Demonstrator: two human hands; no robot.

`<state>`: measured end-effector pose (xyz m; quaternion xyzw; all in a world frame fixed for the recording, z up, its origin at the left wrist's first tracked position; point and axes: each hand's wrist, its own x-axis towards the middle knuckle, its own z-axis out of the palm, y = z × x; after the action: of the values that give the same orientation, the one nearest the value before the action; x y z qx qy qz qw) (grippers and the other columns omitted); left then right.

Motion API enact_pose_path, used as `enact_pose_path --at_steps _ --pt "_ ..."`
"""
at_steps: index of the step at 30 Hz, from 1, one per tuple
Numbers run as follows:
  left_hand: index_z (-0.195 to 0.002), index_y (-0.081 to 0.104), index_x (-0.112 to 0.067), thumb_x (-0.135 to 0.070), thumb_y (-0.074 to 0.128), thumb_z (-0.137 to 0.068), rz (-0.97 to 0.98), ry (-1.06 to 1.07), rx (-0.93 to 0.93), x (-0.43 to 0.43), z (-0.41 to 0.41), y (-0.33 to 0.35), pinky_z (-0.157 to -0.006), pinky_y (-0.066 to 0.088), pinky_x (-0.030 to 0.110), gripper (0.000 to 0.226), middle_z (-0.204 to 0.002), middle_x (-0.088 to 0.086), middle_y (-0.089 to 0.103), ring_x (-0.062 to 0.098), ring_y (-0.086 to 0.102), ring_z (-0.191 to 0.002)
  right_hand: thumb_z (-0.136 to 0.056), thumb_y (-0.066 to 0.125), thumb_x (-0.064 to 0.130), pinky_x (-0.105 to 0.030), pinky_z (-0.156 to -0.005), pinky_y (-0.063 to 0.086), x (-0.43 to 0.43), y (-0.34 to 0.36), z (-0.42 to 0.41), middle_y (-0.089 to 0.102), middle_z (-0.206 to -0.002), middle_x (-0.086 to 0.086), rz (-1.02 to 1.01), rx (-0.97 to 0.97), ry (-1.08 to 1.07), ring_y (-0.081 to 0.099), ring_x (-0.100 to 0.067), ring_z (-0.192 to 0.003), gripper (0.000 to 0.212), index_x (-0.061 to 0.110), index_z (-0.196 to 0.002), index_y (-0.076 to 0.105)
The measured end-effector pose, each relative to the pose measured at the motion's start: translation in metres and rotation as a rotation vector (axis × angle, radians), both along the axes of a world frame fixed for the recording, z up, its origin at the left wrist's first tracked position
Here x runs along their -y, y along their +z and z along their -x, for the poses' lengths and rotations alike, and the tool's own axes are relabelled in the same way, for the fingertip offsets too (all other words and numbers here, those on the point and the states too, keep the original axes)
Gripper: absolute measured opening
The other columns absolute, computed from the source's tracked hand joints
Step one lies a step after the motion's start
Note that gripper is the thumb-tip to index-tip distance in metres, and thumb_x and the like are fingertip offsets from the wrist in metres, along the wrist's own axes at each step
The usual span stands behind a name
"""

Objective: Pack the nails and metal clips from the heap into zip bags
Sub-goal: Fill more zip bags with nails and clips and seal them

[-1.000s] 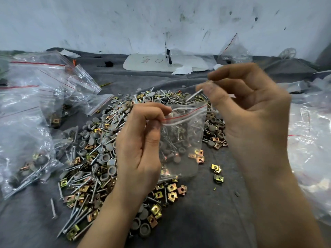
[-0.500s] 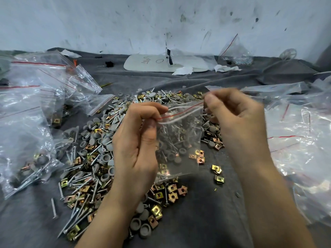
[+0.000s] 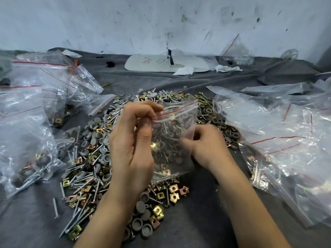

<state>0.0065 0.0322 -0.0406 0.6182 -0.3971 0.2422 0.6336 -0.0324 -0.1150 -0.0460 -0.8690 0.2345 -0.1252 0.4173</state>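
A scuffed white wall closes the top of the frame, and below it a wrinkled dark grey cloth covers the whole work surface. In the centre lies the mixed heap of silver nails, brass-coloured square metal clips and grey round caps, spreading from mid-frame down toward the lower centre.

The left hand is raised over the heap. Its thumb and forefinger pinch the upper left corner of a clear plastic zip bag with a red line along its mouth. The bag hangs from that pinch with its long axis roughly top to bottom, and the mouth slants upward to the right. A few nails, clips and caps seem to be inside already. Whether the mouth gapes is hard to read.

The right hand sits low at the bag's lower right edge, just above the heap, with its fingers curled. It is blurred, so I cannot tell if it grips anything.

That hand is the nearer one to the loose pieces. As I judge it, anything it gathers must travel up and to the left to reach the mouth.

Filled clear bags crowd the left of the frame and a pile of flat clear bags fills the right.
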Motion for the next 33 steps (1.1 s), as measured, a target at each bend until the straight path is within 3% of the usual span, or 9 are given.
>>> enact_pose_path --at_steps 4,9,13,17,23,25,27,30,33 --pt "-0.099 0.049 -0.024 -0.008 0.037 -0.095 0.012 0.003 -0.012 -0.001 0.000 0.000 -0.085 0.044 0.022 0.021 -0.106 -0.008 0.060 0.010 0.059 -0.100 -0.083 0.071 0.018 -0.022 -0.065 0.052 0.010 0.015 0.010 0.066 -0.073 0.009 -0.094 0.267 -0.067 0.062 -0.005 -0.070 0.013 0.025 -0.073 0.066" --pt "-0.100 0.049 -0.026 -0.008 0.037 -0.096 0.006 -0.004 -0.015 0.001 0.000 0.000 -0.086 0.044 0.021 0.022 -0.105 -0.009 0.059 0.010 0.059 -0.101 -0.083 0.071 0.017 -0.017 -0.056 0.044 0.015 0.040 0.030 0.063 -0.065 0.007 -0.271 0.653 -0.058 0.053 -0.007 -0.060 0.009 0.022 -0.075 0.069" --pt "-0.096 0.049 -0.022 -0.007 0.036 -0.095 -0.007 -0.045 -0.007 0.002 0.003 0.001 -0.086 0.047 0.029 0.020 -0.106 0.001 0.060 0.018 0.060 -0.103 -0.083 0.070 0.017 -0.022 -0.063 0.047 0.007 0.062 0.044 0.066 -0.071 0.008 -0.207 0.847 0.058 0.057 -0.008 -0.067 0.009 0.026 -0.080 0.070" --pt "-0.096 0.051 -0.016 -0.005 0.036 -0.095 -0.016 -0.068 0.019 0.006 0.007 0.000 -0.087 0.046 0.024 0.018 -0.105 0.005 0.060 0.014 0.059 -0.102 -0.085 0.069 0.013 -0.017 -0.065 0.046 -0.006 0.074 0.049 0.068 -0.076 0.010 -0.114 0.930 0.140 0.060 -0.004 -0.070 0.009 0.023 -0.086 0.068" --pt "-0.098 0.052 -0.015 -0.009 0.038 -0.097 -0.035 -0.091 0.038 0.008 0.008 0.000 -0.086 0.048 0.032 0.016 -0.106 0.005 0.061 0.020 0.060 -0.102 -0.084 0.072 0.021 -0.027 -0.071 0.055 -0.011 0.069 0.047 0.070 -0.089 0.005 0.018 0.680 0.167 0.066 -0.008 -0.082 0.006 0.027 -0.086 0.071" --pt "-0.099 0.052 -0.018 -0.008 0.037 -0.098 -0.019 -0.102 0.029 0.007 0.007 0.002 -0.087 0.046 0.028 0.018 -0.107 0.004 0.061 0.017 0.060 -0.103 -0.082 0.072 0.032 -0.018 -0.068 0.053 -0.009 0.067 0.045 0.070 -0.086 0.007 -0.054 0.665 0.178 0.065 -0.001 -0.079 0.005 0.031 -0.087 0.071" --pt "-0.098 0.051 -0.020 -0.007 0.037 -0.098 0.022 -0.112 0.008 0.006 0.006 0.004 -0.087 0.044 0.024 0.020 -0.106 0.000 0.061 0.013 0.060 -0.103 -0.073 0.070 0.049 -0.008 -0.063 0.049 -0.001 0.063 0.044 0.072 -0.087 0.012 -0.178 0.584 0.217 0.066 0.004 -0.078 0.028 0.031 -0.095 0.070" --pt "-0.097 0.054 -0.031 -0.011 0.038 -0.099 0.131 -0.149 -0.088 0.004 0.003 0.007 -0.090 0.047 0.031 0.025 -0.105 -0.005 0.061 0.014 0.060 -0.103 -0.061 0.066 0.063 -0.018 -0.077 0.051 0.013 0.047 0.037 0.072 -0.100 0.015 -0.306 0.190 0.423 0.067 0.001 -0.091 0.058 0.033 -0.109 0.064" --pt "-0.092 0.062 -0.040 -0.018 0.042 -0.097 0.305 -0.245 -0.222 0.004 0.003 0.011 -0.089 0.051 0.036 0.031 -0.100 -0.010 0.063 0.015 0.061 -0.100 -0.071 0.075 0.042 -0.031 -0.089 0.051 0.010 0.025 0.028 0.072 -0.105 0.005 -0.349 -0.122 0.632 0.067 -0.011 -0.100 0.044 0.028 -0.111 0.067"
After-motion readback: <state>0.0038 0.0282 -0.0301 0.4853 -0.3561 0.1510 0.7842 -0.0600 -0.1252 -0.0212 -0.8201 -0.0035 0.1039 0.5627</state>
